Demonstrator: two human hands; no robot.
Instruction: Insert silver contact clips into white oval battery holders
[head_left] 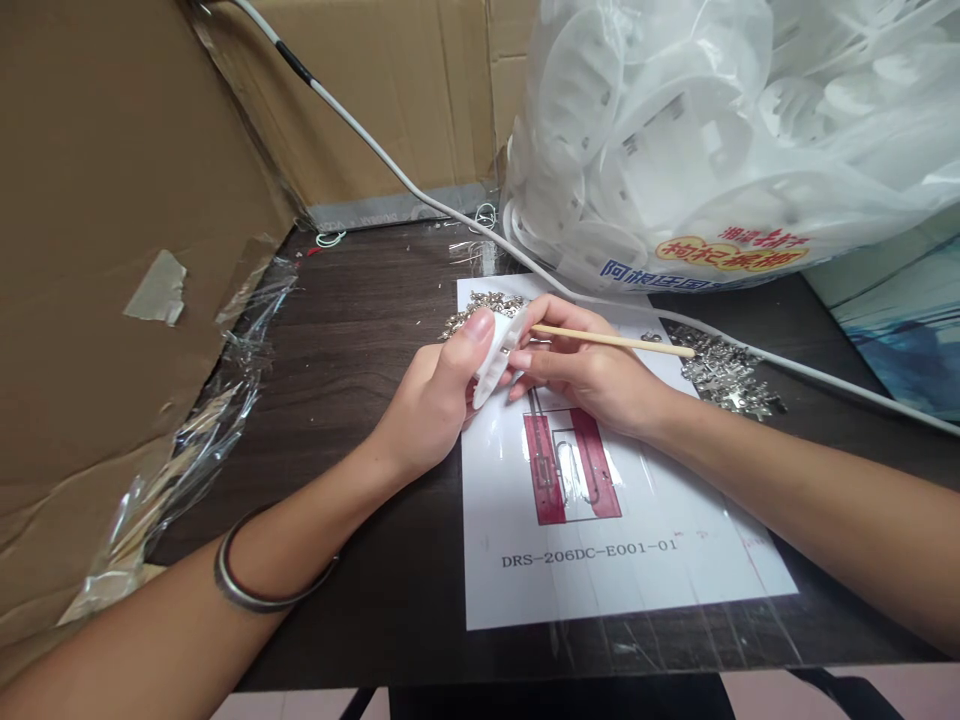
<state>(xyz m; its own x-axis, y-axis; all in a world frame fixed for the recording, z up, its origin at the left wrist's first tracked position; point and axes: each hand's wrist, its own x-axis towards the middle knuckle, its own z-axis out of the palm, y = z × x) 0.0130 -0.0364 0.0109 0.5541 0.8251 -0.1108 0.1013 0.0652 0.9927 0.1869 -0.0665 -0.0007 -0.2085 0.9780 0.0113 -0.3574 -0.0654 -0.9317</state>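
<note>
"So, where's the white piece (492,374)?"
"Tilted above the printed sheet (510,595), pinched by the left hand (439,400); the right hand (596,372) holds a wooden stick (630,342), fingertips at the piece."
"How would it handle?"
"Probably light, stiff and smooth, perhaps slippery; best gripped by its rim."
"Anything unclear?"
"Left fingers mostly hide behind it; whether the right fingertips pinch something else, I can't tell."

Left hand (439,400) and right hand (589,368) curl close together.
</note>
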